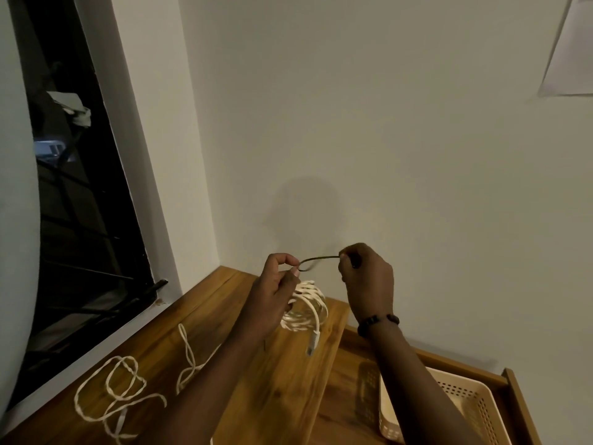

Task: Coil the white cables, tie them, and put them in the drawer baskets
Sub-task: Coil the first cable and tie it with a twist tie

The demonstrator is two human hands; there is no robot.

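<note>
Forearms fill the bottom of the view, reaching up over the wooden desktop (199,319). Left hand (272,297) pinches one end of a thin dark tie (317,260) between thumb and forefinger, other fingers curled; the coiled white cable (306,311) hangs just under that hand, though I cannot tell which fingers carry it. Its plug (312,343) dangles at the bottom of the coil, above the wood. Right hand (367,277) clenches round the tie's other end, so the tie arches between the two hands, above the coil and apart from it. A dark beaded bracelet (377,323) sits on the right wrist. Out to the left, a loose white cable (118,396) sprawls in loops on the desktop, with another loose loop (189,361) beside the left forearm. Down right, a beige perforated basket (465,403) sits in the open drawer (513,399). No readable writing anywhere. A dark window (73,187) stands at left, and a pale sheet (568,53) hangs on the wall at top right.
</note>
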